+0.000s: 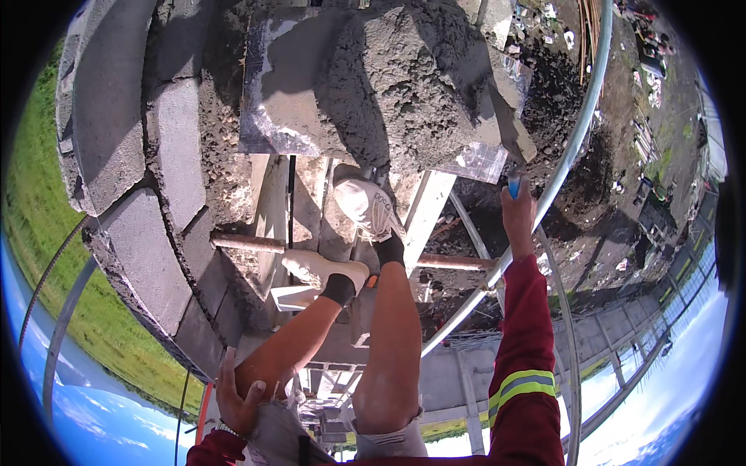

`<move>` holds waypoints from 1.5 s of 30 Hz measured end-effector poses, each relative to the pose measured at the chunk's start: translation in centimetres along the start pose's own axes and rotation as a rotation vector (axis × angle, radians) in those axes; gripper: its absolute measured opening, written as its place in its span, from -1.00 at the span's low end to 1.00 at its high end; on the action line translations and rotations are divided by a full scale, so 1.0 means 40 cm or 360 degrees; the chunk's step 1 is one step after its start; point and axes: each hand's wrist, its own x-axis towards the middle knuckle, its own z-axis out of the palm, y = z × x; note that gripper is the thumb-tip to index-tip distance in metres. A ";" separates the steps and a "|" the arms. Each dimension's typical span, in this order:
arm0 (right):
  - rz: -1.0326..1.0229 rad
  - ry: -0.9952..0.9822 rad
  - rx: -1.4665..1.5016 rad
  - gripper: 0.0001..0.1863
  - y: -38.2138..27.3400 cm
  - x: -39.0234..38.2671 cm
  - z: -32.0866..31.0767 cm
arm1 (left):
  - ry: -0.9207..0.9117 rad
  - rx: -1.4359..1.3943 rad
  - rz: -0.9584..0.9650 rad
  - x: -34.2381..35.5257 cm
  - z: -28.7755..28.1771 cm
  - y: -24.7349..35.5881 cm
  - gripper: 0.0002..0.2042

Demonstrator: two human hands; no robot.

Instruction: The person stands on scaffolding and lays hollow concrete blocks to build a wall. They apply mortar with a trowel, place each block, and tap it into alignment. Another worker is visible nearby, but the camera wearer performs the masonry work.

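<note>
My right hand [518,213] is closed around the blue handle of a trowel [513,132]. The trowel's mortar-coated blade lies against the right side of a big heap of wet grey mortar [404,85]. Beneath the heap is a flat mortar board [260,128] with worn, shiny edges. My left hand [237,400] rests on my bent left leg near the knee, fingers apart and holding nothing.
Grey block walls [144,256] rise on the left. My shoes stand on narrow wooden planks [427,217] laid over scaffold tubes [249,242]. A curved-looking metal pipe [579,140] runs close by my right arm. Rubble-strewn ground [606,233] lies far below on the right.
</note>
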 end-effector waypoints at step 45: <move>-0.0591 -0.2670 -0.0710 -0.92 -1.764 -1.062 -0.261 | 0.0302 -0.1818 -0.0687 -0.421 0.494 -0.056 0.01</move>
